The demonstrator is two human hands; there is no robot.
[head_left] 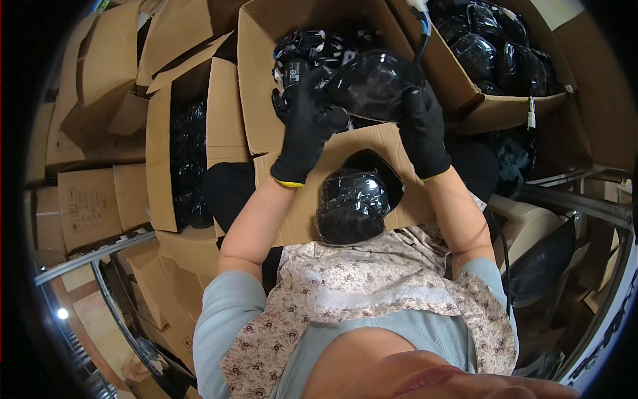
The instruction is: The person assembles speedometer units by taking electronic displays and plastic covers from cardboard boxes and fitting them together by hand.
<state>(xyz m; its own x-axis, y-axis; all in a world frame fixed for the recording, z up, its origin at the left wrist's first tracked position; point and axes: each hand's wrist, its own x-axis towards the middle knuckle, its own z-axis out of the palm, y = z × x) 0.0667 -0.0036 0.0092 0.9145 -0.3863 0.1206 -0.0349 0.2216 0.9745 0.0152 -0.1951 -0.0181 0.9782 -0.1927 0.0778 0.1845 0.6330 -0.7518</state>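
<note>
A dark, glossy, rounded shell (373, 85) is held up over an open carton. My right hand (423, 126), in a black glove with a yellow cuff, grips its right end. At the shell's left end is my left hand (302, 130), gloved the same way, with thumb and fingers around the edge; the fingertips are partly lost against dark parts. A cable with a white connector (420, 5) rises beside the shell's right end. On a cardboard sheet (286, 223) across my lap lie a plastic-wrapped glossy black piece (352, 206) and a matte black curved piece (389, 174) partly under it.
The carton (256, 86) ahead holds several black units with wires, one with a display (294, 71). Bagged black shells fill another carton (525, 106) at the far right. More bagged pieces (188, 166) stand in a carton at left. A metal rail (578, 206) runs at right.
</note>
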